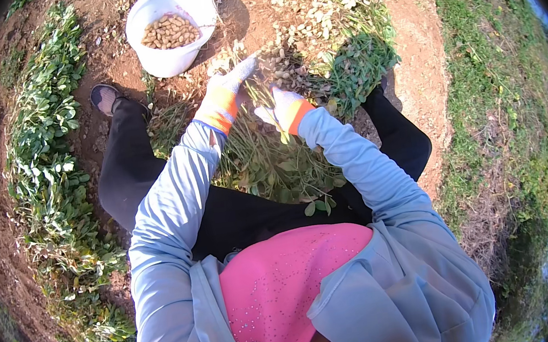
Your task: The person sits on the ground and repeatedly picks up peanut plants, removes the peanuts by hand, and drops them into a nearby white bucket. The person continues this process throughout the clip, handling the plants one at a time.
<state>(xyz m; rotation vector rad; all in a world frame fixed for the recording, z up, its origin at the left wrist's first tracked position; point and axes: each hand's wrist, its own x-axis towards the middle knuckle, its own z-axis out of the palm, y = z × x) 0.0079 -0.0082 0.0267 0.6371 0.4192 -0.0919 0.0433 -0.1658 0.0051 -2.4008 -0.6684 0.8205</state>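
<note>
Both my hands wear whitish knit gloves with orange cuffs. My right hand [285, 105] is closed around the stems of a peanut plant [260, 90], whose leafy end trails toward my lap. Peanut pods [284, 71] cluster among roots just beyond that hand. My left hand [229, 84] is beside the upper stems, fingers pointing toward the pods; whether it grips anything is hidden. Beyond it stands a white plastic bucket [168, 61] with shelled-off whole peanuts [170, 32] inside. Pulled plant stalks [273, 161] lie between my legs.
A heap of peanut plants with dry leaves [321, 8] and greener foliage [363, 67] lies ahead to the right. A row of leafy plants [44, 111] runs along the left. Grass [475, 72] borders the bare soil [411, 18] on the right.
</note>
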